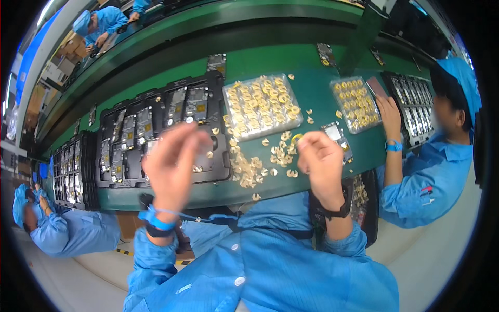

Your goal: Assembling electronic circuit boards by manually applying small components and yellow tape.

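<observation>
My right hand (323, 162) is closed in a pinch on a small yellow ring-shaped part (296, 139), held above the green bench. Beneath and beside it lie loose cream-coloured C-shaped pieces (246, 169). My left hand (174, 161), smeared by motion, hovers over the right end of a black tray (217, 156) holding circuit boards (197, 104); whether its fingers hold anything does not show. Between and beyond my hands stands a clear plastic tray (270, 128) filled with yellow ring-shaped parts. A single circuit board (338, 138) lies just right of my right hand.
Another clear tray of yellow rings (356, 104) stands to the right, near a co-worker's hand (388, 112). Black racks of boards (73, 169) are at the left, with more boards (413, 104) at the far right. Co-workers sit on both sides. A green raised ledge (171, 47) runs behind.
</observation>
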A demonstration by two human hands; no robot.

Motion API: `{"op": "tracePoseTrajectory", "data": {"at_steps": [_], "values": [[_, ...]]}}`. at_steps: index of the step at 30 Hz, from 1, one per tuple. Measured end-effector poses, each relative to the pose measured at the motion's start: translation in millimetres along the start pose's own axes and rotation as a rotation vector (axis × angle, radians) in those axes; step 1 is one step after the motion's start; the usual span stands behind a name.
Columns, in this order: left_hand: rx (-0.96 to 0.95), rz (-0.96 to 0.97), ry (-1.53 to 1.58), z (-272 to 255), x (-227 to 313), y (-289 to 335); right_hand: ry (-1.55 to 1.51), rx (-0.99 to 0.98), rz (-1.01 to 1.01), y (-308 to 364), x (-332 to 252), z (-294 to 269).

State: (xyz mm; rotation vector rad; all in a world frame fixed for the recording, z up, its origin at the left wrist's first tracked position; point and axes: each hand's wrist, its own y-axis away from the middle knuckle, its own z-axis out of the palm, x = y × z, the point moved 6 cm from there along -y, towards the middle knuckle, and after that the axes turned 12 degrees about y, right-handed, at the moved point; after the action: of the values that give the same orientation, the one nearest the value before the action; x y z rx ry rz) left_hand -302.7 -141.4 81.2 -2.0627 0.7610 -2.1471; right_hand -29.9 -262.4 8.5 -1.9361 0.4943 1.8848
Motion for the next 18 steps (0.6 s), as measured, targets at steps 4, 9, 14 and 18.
{"op": "tracePoseTrajectory", "data": {"at_steps": [4,9,14,18], "values": [[0.002,0.015,-0.247,-5.8,-8.8,-94.4,-0.056,0.236,-0.046,-35.1,36.7,-15.2],[-0.038,-0.062,-0.639,-4.7,-132.9,-180.8,0.063,0.326,-0.072,-18.7,64.9,-7.2],[-0.013,-0.051,-1.119,36.8,-186.4,-227.7,0.095,0.335,-0.073,-17.5,68.9,-5.9],[-0.125,-0.287,-1.128,72.7,-194.9,-247.3,0.104,0.378,-0.075,-20.5,80.7,-7.5]]}}
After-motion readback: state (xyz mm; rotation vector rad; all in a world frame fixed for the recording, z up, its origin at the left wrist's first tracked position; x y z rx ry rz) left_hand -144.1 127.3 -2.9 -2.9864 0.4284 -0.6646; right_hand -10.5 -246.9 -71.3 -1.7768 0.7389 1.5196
